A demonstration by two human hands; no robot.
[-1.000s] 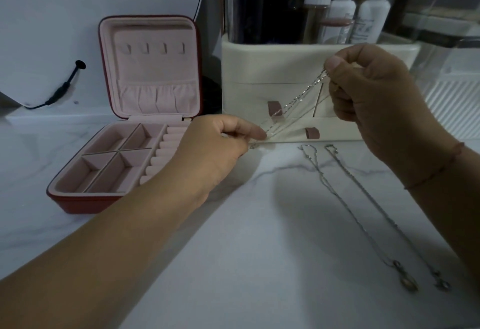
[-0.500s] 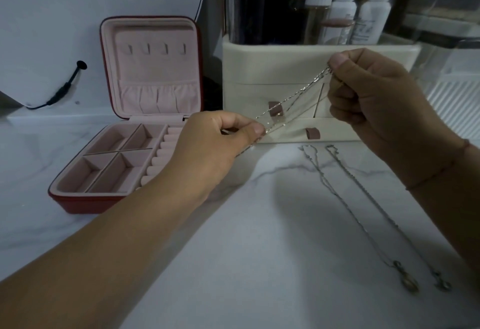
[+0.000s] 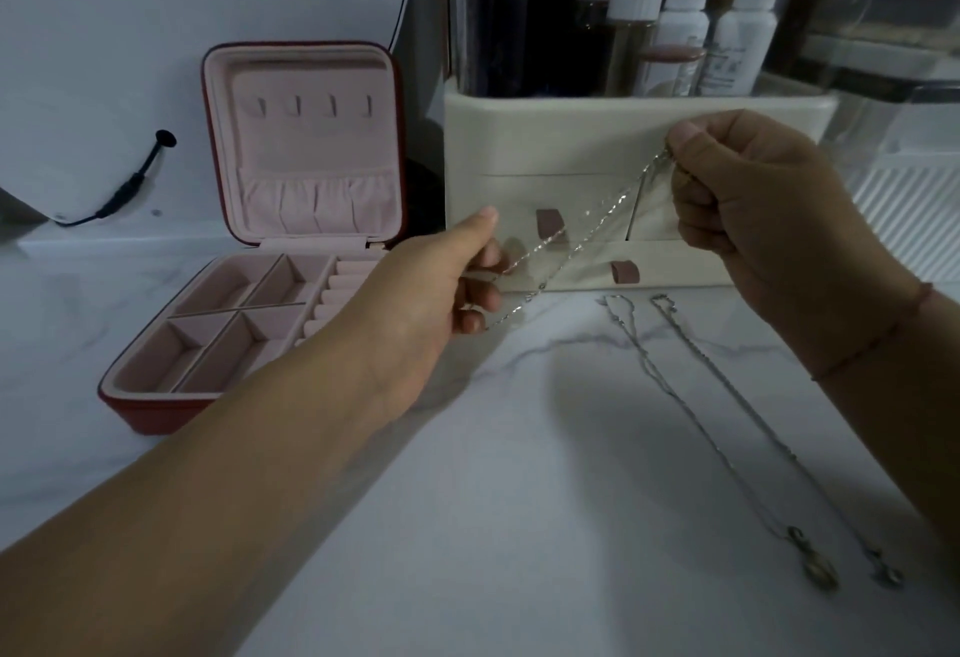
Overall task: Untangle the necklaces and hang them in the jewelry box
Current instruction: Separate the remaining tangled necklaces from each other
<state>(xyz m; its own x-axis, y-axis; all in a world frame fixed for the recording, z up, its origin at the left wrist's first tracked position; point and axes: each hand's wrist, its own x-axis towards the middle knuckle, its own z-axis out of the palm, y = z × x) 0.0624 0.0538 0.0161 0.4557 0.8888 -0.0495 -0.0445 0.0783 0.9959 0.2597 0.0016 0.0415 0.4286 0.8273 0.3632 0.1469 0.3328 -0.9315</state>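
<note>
Stretching in the air between both hands, a silver necklace (image 3: 602, 208) is held above the desk (image 3: 519, 448) near its far edge, in front of a cream organizer (image 3: 571, 137). Its long axis runs diagonally, with the low end toward the left and the high end toward the right, and two strands are seen side by side. The high end is pinched between thumb and forefinger of the right hand (image 3: 753, 220). The low end is caught in the curled fingers of the left hand (image 3: 436, 298), whose thumb is lifted clear of them. Two more necklaces (image 3: 693, 422) (image 3: 765, 422) are laid straight and nearly parallel on the desk's right side, with clasps toward the organizer and pendants toward the near right corner. An open jewelry box (image 3: 150, 415) is set at the far left, with its lid upright and the row of hooks (image 3: 314, 105) bare.
</note>
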